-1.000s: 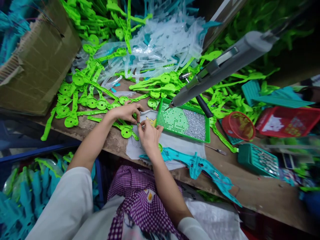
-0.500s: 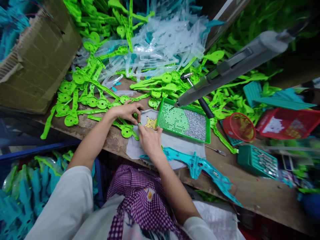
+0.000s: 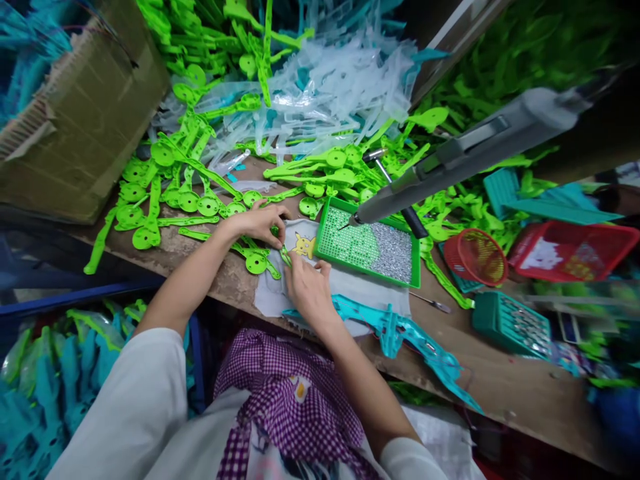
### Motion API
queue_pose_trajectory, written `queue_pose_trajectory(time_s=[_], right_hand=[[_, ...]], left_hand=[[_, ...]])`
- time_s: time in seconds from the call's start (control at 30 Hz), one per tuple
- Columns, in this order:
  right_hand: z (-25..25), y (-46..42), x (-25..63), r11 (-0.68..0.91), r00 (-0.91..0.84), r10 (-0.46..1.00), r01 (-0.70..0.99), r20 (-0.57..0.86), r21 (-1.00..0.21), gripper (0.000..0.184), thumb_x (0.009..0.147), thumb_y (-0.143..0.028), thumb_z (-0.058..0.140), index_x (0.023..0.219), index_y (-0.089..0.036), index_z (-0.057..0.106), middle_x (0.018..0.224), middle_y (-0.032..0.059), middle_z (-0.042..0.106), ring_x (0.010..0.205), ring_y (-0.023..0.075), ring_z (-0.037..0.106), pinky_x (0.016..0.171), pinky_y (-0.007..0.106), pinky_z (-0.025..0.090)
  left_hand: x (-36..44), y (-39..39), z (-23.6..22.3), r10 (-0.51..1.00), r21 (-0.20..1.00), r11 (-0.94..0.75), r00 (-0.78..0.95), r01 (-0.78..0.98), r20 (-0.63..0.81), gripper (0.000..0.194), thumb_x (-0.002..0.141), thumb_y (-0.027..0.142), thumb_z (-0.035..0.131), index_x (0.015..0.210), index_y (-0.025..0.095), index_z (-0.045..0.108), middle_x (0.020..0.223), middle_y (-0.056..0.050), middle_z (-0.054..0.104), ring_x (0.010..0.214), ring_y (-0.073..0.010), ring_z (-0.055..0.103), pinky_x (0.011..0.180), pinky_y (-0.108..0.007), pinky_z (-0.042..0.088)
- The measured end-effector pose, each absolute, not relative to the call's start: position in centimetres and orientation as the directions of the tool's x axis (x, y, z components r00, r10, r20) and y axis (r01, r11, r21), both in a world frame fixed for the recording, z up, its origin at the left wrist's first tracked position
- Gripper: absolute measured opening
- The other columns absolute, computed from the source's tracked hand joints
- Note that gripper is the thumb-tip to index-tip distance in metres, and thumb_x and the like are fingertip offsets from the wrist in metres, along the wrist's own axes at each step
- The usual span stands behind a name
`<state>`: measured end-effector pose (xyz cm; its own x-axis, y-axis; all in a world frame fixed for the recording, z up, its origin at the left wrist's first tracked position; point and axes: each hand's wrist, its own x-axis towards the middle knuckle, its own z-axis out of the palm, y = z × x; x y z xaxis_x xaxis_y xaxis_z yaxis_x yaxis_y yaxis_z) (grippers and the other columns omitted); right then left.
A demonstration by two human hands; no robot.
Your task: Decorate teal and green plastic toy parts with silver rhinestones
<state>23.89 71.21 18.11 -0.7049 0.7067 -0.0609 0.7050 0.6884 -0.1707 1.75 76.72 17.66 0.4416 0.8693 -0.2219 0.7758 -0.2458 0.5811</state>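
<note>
My left hand (image 3: 260, 222) curls its fingers down onto a green plastic strip with a round disc (image 3: 256, 262) at the near edge of the wooden bench (image 3: 500, 373). Just right of it, my right hand (image 3: 309, 288) pinches a small green piece (image 3: 285, 255) against that strip, over a grey cloth (image 3: 345, 283) printed with a yellow cartoon figure (image 3: 303, 245). A green tray of small silver screws (image 3: 373, 243) lies just beyond my right hand.
A grey powered screwdriver (image 3: 465, 157) hangs over the tray. Heaps of green and clear plastic parts (image 3: 310, 87) fill the back. A cardboard box (image 3: 75, 113) stands left. A teal part (image 3: 400, 333) lies near the front edge. Red baskets (image 3: 477, 257) and a teal tray (image 3: 513, 323) sit right.
My right hand has slid a little nearer and lower on the cloth, uncovering the yellow figure. My left hand has stayed on the green strip.
</note>
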Motion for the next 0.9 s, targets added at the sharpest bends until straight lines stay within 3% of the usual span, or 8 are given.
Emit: queue_pose_trajectory(time_s=[0.2,0.43,0.63,0.9], right_hand=[[18.7,71.5,24.2,0.558,-0.574,0.819,0.807,-0.032,-0.195,0.030,0.095,-0.027,0.048,0.120,-0.012,0.054,0.080,0.0065,0.076,0.071,0.0219,0.064,0.088,0.037,0.023],[19.3,72.4,25.3,0.584,-0.586,0.810,0.802,0.023,-0.124,0.025,0.098,-0.030,0.043,0.088,-0.019,0.063,0.086,0.0052,0.072,0.078,0.0201,0.062,0.081,0.036,0.022],[17.9,72.6,25.5,0.687,-0.669,0.721,0.653,0.184,-0.318,0.016,0.096,-0.019,0.044,0.092,-0.017,0.059,0.088,0.0060,0.071,0.080,0.0194,0.062,0.085,0.034,0.029],[18.9,73.3,26.3,0.582,-0.763,0.645,0.516,-0.029,-0.629,0.021,0.093,-0.019,0.043,0.104,-0.018,0.061,0.094,0.0073,0.069,0.080,0.0183,0.060,0.075,0.030,0.038]], left_hand=[[2.2,76.5,18.0,0.879,0.571,-0.216,0.413,0.792,-0.238,0.015,0.076,0.041,0.076,0.084,0.028,0.077,0.140,-0.003,0.050,0.132,-0.0318,0.038,0.113,-0.056,0.008],[2.4,76.5,18.0,0.887,0.567,-0.195,0.391,0.801,-0.247,0.012,0.073,0.036,0.078,0.082,0.027,0.077,0.140,-0.001,0.050,0.131,-0.0326,0.038,0.113,-0.055,0.009],[2.4,76.4,18.2,0.885,0.562,-0.206,0.397,0.801,-0.242,0.013,0.074,0.037,0.077,0.082,0.027,0.076,0.141,-0.001,0.050,0.132,-0.0306,0.038,0.113,-0.054,0.011],[2.3,76.7,18.0,0.881,0.560,-0.198,0.396,0.805,-0.258,0.019,0.075,0.045,0.074,0.084,0.028,0.076,0.141,0.001,0.049,0.132,-0.0306,0.037,0.114,-0.054,0.007]])
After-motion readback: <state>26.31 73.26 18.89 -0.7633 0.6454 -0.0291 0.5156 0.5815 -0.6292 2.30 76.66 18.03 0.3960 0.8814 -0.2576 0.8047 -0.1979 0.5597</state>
